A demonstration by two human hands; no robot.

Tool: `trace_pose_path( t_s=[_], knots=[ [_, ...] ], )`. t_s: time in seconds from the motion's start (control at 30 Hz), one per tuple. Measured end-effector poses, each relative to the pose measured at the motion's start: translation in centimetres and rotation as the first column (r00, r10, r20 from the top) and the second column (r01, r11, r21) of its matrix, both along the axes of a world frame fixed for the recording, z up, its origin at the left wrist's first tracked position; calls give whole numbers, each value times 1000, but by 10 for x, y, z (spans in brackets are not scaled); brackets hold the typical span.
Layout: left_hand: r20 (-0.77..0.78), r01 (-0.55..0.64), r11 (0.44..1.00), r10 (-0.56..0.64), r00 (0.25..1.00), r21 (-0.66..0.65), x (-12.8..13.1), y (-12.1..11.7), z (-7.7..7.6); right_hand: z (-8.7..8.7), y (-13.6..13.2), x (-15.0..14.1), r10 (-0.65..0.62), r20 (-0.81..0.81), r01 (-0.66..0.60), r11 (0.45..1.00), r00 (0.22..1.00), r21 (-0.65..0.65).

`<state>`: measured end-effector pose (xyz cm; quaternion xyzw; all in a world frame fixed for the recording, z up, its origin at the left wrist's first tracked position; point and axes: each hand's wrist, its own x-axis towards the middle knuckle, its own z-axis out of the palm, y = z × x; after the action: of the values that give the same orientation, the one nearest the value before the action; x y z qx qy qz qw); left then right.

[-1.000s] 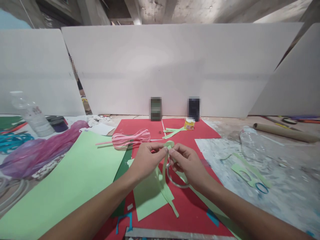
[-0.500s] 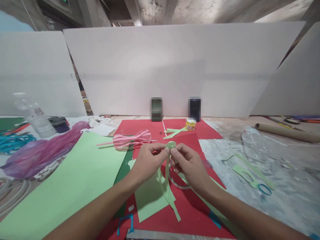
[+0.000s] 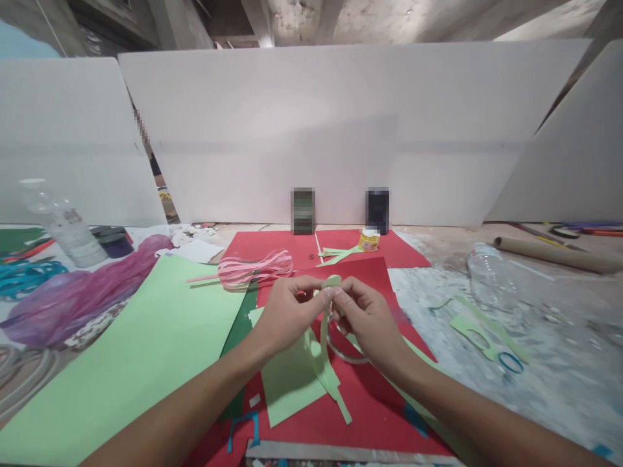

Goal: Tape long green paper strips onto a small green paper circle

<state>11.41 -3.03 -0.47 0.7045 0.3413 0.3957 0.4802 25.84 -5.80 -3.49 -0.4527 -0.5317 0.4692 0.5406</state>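
Observation:
Between both hands, at the middle, is a pale green paper strip (image 3: 325, 334), its top end curled into a small loop. My left hand (image 3: 294, 308) pinches the loop from the left, thumb and forefinger together. From the other side my right hand (image 3: 363, 311) grips the same loop, its thumb tip close to the left thumb. The strip's lower part hangs over a light green paper sheet (image 3: 289, 389) that lies on red paper (image 3: 374, 415). Partly behind my right hand is a pale ring (image 3: 348, 357).
Left are a large green sheet (image 3: 160, 337), pink ribbon (image 3: 256, 269), a purple bag (image 3: 97, 292) and a bottle (image 3: 73, 227). A yellow jar (image 3: 368, 240) stands behind the hands. Right are green paper scraps (image 3: 472, 334), a clear bottle (image 3: 489, 275) and a cardboard tube (image 3: 555, 254).
The thumbs have drawn slightly closer together on the paper loop. Both hands otherwise keep their place, and the whole view has shifted a little.

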Motion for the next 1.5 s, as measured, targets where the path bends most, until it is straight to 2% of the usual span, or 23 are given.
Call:
trace_pose_path(
  t_s=[0.17,0.3,0.4,0.5,0.57,0.6,0.7,0.77,0.87,0.97,1.03,1.1,1.17,1.2,1.23,1.3,1.33,1.37,1.4,1.43,1.5],
  knots=[
    [26,-34,998,36,999,-60,-2,5,0,7,-1,4,16,84,-18,1000,996,18],
    [125,-58,995,68,990,-83,-9,13,3,10,-5,5,137,219,-134,991,966,-27],
    [176,-102,987,122,977,-121,-17,18,7,9,-10,3,241,335,-238,970,911,-52],
    [184,-148,982,168,968,-117,-25,24,9,8,-17,0,328,468,-323,942,821,-93],
    [179,-211,972,228,957,-107,-30,28,9,10,-22,0,431,502,-416,897,750,-149],
    [170,-246,963,261,950,-107,-33,31,9,11,-24,0,502,501,-479,858,705,-186],
    [132,-288,948,305,943,-132,-37,35,6,17,-28,3,708,478,-676,683,520,-276],
    [122,-274,949,294,948,-152,-38,36,6,23,-28,8,769,470,-745,599,432,-295],
    [157,-234,948,270,950,-215,-38,36,7,36,-28,14,818,418,-771,542,394,-334],
    [268,-151,935,242,932,-320,-39,36,10,49,-31,19,886,344,-760,449,311,-470],
    [317,-111,928,232,920,-357,-40,37,12,57,-33,25,900,334,-745,422,279,-516],
    [297,-105,931,216,930,-349,-40,37,12,63,-32,33,898,322,-748,431,300,-505],
    [242,-101,943,183,953,-317,-40,38,10,66,-26,43,872,287,-747,489,397,-451],
    [215,-91,949,161,963,-303,-39,38,9,66,-21,48,830,275,-724,557,485,-406],
    [191,-78,953,138,972,-293,-37,37,7,66,-16,51,753,272,-672,658,599,-340],
    [154,-57,957,104,983,-284,-34,36,4,63,-4,54,486,276,-455,874,829,-171],
    [142,-49,957,93,986,-284,-32,35,2,61,2,52,328,276,-316,945,903,-89],
    [135,-40,958,81,988,-285,-30,33,1,59,7,48,193,284,-195,981,939,-22],
    [130,-29,959,69,989,-283,-28,32,0,55,12,44,103,302,-115,993,948,21],
    [124,-20,960,56,991,-278,-27,30,-1,52,15,38,70,331,-87,995,941,37],
    [113,-4,966,34,993,-257,-24,27,-2,43,19,25,105,395,-122,992,913,19]
  ],
)
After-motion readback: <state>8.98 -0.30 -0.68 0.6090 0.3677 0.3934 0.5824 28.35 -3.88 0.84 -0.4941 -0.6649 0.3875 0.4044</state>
